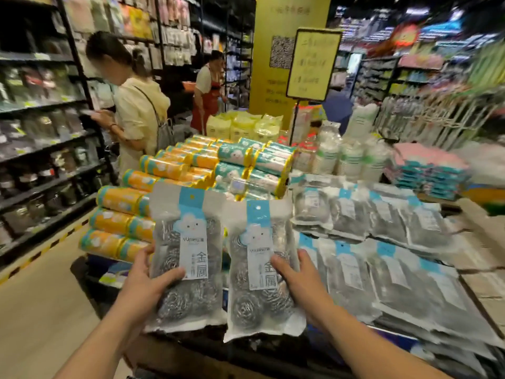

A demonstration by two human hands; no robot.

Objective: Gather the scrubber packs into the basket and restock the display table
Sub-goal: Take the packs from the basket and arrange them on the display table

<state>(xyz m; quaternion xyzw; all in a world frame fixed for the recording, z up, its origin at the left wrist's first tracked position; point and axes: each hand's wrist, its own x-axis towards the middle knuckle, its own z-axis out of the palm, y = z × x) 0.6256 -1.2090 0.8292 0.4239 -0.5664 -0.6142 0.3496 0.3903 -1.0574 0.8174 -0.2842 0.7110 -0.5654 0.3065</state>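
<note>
I hold up two clear packs of steel-wool scrubbers, each with a blue header card and a white label. My left hand (149, 277) grips the left scrubber pack (188, 258) by its left edge, thumb across the front. My right hand (297, 277) grips the right scrubber pack (259, 272) by its right edge. Both packs stand upright, side by side, above the near edge of the display table. More scrubber packs (382, 263) lie in overlapping rows on the table to the right. A dark container below the held packs is mostly hidden, and I cannot tell whether it is the basket.
Orange and teal rolls (169, 187) are stacked on the table's left and middle. Paper cup stacks (349, 157) and a sign stand (314, 64) sit behind. A person in a yellow top (136, 113) stands at the left shelving (41, 132); another in a red apron (207, 91) is farther back.
</note>
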